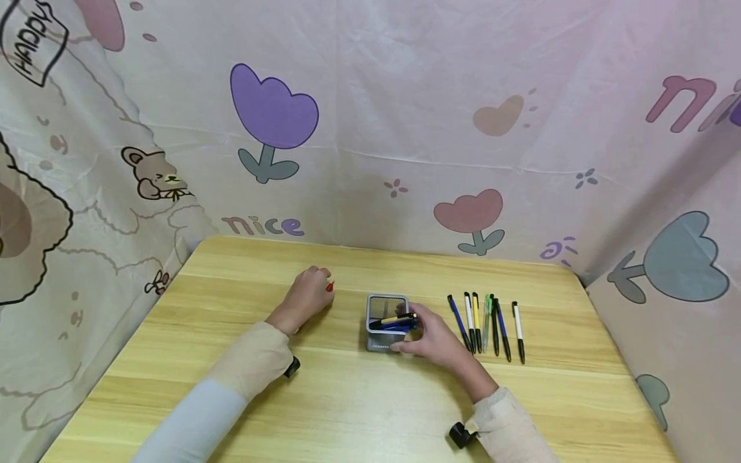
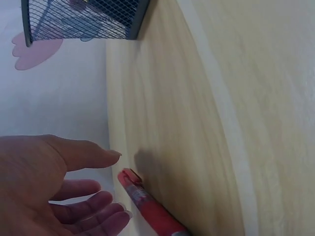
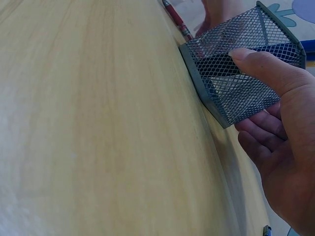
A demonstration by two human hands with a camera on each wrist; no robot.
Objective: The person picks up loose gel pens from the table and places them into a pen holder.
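Observation:
A square grey mesh pen holder (image 1: 386,342) stands mid-table with a yellow-and-black pen (image 1: 398,319) and blue ones leaning out of its top. My right hand (image 1: 431,335) grips its right side; in the right wrist view the thumb lies along one mesh wall and the fingers are round another. To the left, my left hand (image 1: 311,290) is over a red pen (image 2: 156,214) on the table. The left wrist view shows that thumb and the fingers (image 2: 93,209) apart, with the pen's clip end just beyond the fingertips.
Right of the holder, several pens lie in a loose row, among them a green one (image 1: 487,321) and a white-and-black one (image 1: 518,331) at the far end. A printed cloth (image 1: 359,128) hangs behind the wooden table (image 1: 347,411) and along its sides.

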